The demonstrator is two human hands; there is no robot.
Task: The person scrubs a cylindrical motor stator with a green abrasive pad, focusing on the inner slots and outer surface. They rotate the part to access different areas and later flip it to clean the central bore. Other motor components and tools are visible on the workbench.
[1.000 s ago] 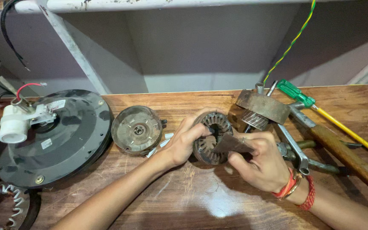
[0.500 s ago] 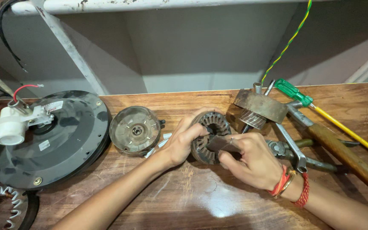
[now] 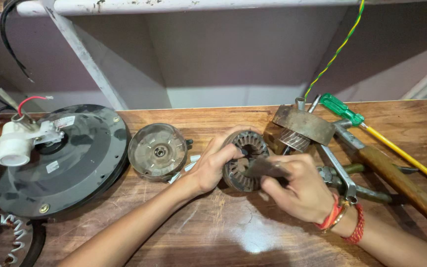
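A round slotted metal stator core (image 3: 245,148) stands tilted on the wooden bench (image 3: 233,232) at the middle. My left hand (image 3: 213,163) grips its left rim and holds it up. My right hand (image 3: 297,190) pinches a thin dark flat strip (image 3: 263,168) whose tip lies against the core's front face. Red threads and a bangle circle my right wrist.
A round rotor housing (image 3: 157,151) lies left of the core, a large black motor cover (image 3: 63,155) with a white connector (image 3: 16,143) further left. A rusty part (image 3: 302,126), pliers (image 3: 339,173), a green-handled screwdriver (image 3: 371,126) and a wooden handle (image 3: 406,185) lie right.
My right hand with the strip has moved left and closer against the core. My left hand keeps its grip on the core's rim.
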